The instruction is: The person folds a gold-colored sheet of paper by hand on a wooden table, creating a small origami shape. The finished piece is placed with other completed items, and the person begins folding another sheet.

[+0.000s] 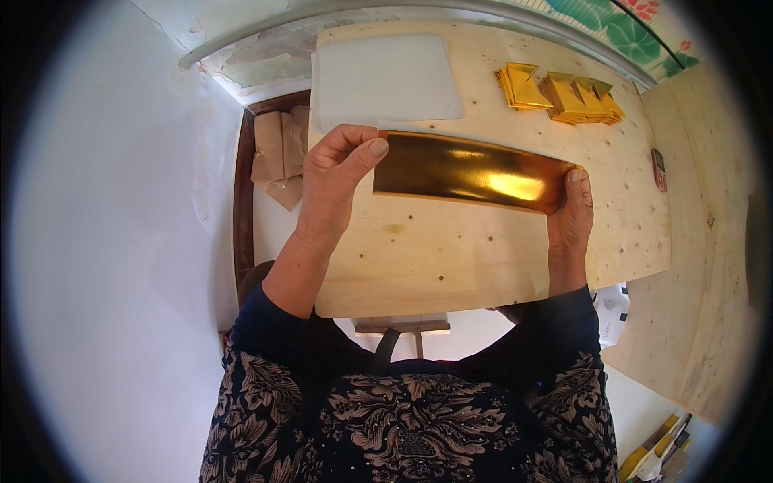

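A long strip of shiny gold foil paper is stretched between my two hands above the wooden table. My left hand pinches its upper left corner between thumb and fingers. At the other end, my right hand grips the short edge, thumb on the near face and the fingers mostly hidden behind. Light glares off the foil toward its right end. Just beyond my left hand lies a stack of white paper sheets. Several folded gold paper pieces sit in bunches at the far right of the table.
The plywood table spans the middle. A dark red phone-like device lies by its right edge. Brown paper packaging rests in a dark wooden frame at left. A metal pipe runs along the far wall; a wooden board stands right.
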Available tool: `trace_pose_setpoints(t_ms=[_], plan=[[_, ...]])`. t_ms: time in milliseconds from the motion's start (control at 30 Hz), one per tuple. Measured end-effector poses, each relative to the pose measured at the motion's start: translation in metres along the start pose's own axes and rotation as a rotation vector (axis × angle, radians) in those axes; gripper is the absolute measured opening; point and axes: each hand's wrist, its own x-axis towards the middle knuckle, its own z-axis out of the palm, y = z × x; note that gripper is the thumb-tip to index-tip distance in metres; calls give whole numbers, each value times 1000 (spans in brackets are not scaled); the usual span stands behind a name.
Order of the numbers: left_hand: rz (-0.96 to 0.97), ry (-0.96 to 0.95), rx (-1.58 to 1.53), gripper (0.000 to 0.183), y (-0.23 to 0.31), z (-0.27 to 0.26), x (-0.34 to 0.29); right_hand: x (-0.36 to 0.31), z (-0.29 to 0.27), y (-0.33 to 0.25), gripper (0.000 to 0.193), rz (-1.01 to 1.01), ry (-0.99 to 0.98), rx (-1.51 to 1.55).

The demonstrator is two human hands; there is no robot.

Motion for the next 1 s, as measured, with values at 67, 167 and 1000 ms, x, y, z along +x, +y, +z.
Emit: trace_pose_setpoints(t_ms=[67, 167, 1000], plan=[[-2, 22, 4, 12, -1, -1, 1, 1, -3, 2, 9, -23, -45, 0], [3, 26, -8, 11, 0, -1, 1, 4, -7, 3, 10, -6, -92, 15], [14, 74, 33, 15, 5, 3, 0, 2, -1, 7, 11, -16, -34, 35]])
